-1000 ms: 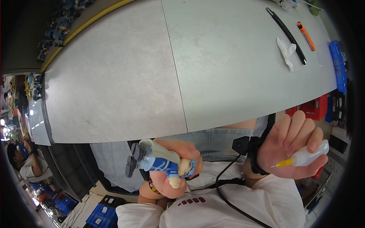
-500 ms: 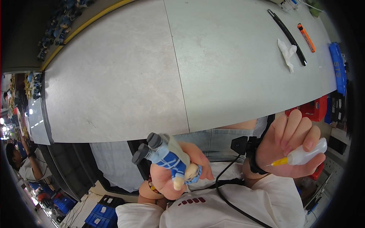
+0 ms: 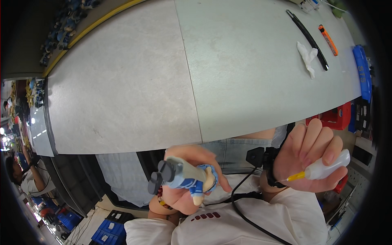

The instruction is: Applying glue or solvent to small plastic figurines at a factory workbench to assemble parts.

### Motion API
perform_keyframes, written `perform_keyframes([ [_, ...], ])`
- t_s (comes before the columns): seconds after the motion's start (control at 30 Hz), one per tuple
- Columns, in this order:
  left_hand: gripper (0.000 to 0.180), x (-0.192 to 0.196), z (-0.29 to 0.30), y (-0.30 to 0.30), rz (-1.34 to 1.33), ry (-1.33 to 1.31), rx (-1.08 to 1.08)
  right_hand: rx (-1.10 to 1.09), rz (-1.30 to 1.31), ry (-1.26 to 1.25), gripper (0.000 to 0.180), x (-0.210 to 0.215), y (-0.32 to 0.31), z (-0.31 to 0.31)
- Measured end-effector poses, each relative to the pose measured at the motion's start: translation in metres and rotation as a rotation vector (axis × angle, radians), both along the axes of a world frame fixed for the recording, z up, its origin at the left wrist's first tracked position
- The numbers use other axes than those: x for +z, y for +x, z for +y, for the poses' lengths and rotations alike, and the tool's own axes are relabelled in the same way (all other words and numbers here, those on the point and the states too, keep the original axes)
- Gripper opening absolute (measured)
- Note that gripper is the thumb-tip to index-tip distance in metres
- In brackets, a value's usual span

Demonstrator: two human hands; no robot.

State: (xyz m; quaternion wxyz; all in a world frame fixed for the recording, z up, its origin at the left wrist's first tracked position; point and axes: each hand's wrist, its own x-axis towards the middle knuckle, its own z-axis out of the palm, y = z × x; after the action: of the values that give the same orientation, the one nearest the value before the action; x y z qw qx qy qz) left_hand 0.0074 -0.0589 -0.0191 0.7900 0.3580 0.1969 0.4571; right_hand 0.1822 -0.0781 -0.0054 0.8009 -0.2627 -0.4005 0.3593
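Observation:
A small figurine (image 3: 185, 174) in blue and white clothes with dark grey boots lies in my left hand (image 3: 177, 198), just below the table's near edge. Its boots point left and the head, with a light blue rim, points right. The fingers curl behind and around it. Over on the right, my right hand (image 3: 308, 157) holds a white squeeze bottle (image 3: 328, 164) with a yellow needle tip between thumb and fingers. The needle points left toward my wrist, apart from the figurine.
A grey table (image 3: 122, 81) spreads ahead. On its right lie a black pen-like tool (image 3: 307, 38), an orange marker-like stick (image 3: 328, 40) and a crumpled white tissue (image 3: 307, 59). Several blue figurines (image 3: 67, 28) stand at the far left. A black cable (image 3: 233, 196) hangs across my front.
The figurine has turned in my left hand, showing more of its side and grey-green back, and its boots have dropped slightly. My right hand and the bottle have barely moved.

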Motion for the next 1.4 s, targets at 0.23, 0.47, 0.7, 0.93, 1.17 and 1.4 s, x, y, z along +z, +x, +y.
perform_keyframes([
  [0.23, 0.042, -0.004, 0.003, 0.002, 0.013, -0.098, 0.083, -0.002, -0.003, 0.005, 0.033, 0.000, 0.000, -0.001],
  [0.47, 0.040, -0.006, 0.003, 0.005, -0.065, -0.144, 0.071, 0.001, -0.003, 0.010, 0.034, 0.000, -0.003, 0.000],
  [0.7, 0.039, -0.002, 0.003, 0.007, -0.002, -0.157, 0.096, 0.001, -0.066, -0.018, 0.035, 0.003, -0.002, 0.000],
  [0.93, 0.041, -0.005, -0.004, 0.004, 0.151, -0.030, 0.175, 0.014, -0.115, -0.040, 0.036, 0.002, -0.003, 0.001],
  [1.17, 0.037, -0.009, -0.007, -0.003, 0.138, 0.108, 0.087, 0.016, -0.126, -0.026, 0.029, 0.005, -0.007, 0.001],
  [1.4, 0.039, -0.008, -0.006, -0.004, 0.202, 0.155, 0.085, 0.031, -0.367, -0.065, 0.034, 0.005, -0.009, 0.001],
])
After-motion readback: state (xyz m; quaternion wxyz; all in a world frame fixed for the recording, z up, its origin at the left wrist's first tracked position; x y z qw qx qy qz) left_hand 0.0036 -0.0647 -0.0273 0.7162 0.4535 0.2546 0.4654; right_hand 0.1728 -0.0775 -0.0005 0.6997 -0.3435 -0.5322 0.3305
